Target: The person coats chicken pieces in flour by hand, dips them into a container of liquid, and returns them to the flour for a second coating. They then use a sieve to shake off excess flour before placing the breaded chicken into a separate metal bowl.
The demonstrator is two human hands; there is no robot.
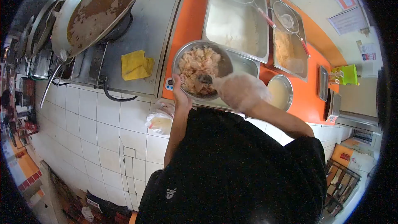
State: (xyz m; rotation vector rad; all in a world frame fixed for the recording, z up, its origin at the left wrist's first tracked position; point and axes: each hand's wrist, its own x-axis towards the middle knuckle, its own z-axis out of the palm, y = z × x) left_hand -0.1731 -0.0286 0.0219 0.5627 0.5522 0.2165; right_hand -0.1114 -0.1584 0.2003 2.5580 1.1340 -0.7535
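The left hand (180, 95) gripped the steel bowl (202, 69) rim to steady it — the gloved right hand (239, 91), closed around a spoon (204, 79), stirred the meat (198, 67).

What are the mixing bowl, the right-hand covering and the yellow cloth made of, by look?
Mixing bowl: looks like stainless steel, grey with a bright shiny rim; left hand grips its edge.
Right hand: covered by what seems a thin, clear plastic glove, cloudy and wrinkled.
Yellow cloth: seems a soft woven or microfibre rag, matte and creased.
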